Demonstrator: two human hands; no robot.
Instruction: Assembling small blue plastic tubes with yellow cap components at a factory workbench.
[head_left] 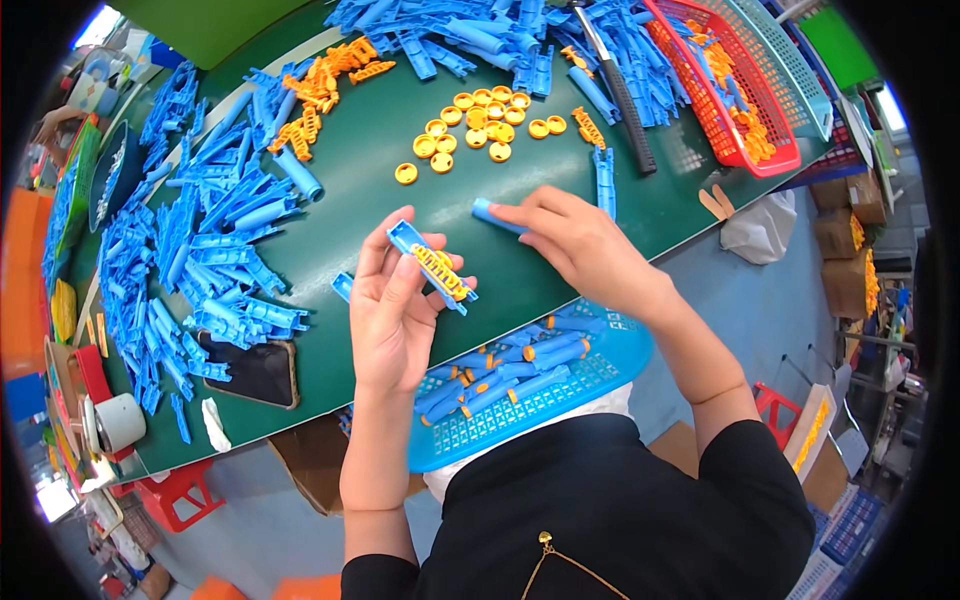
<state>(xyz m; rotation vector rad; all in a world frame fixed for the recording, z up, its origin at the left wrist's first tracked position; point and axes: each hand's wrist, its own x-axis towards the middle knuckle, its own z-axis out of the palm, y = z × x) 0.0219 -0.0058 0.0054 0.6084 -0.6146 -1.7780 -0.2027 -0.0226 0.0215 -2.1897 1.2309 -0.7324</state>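
My left hand (pixel 388 325) is closed around a long blue plastic half-shell (pixel 402 235), open side up, with an orange-yellow ribbed insert (pixel 438 267) lying in it. The end of another blue piece (pixel 342 286) shows beside that hand, on the table. To the right, my right hand (pixel 585 245) pinches a blue plastic piece (pixel 484 209) at the green tabletop; my fingers cover much of it. Beyond both hands lie several round yellow caps (pixel 477 118). A blue half-shell (pixel 605 182) and an orange ribbed insert (pixel 588 127) rest past my right hand.
Blue parts pile up at the left (pixel 215 240) and far side. Orange inserts (pixel 325 80) lie among them. A knife (pixel 625 105) is near the red basket (pixel 775 158). At my lap a blue basket (pixel 610 375) holds capped blue tubes. A phone (pixel 262 372) lies left.
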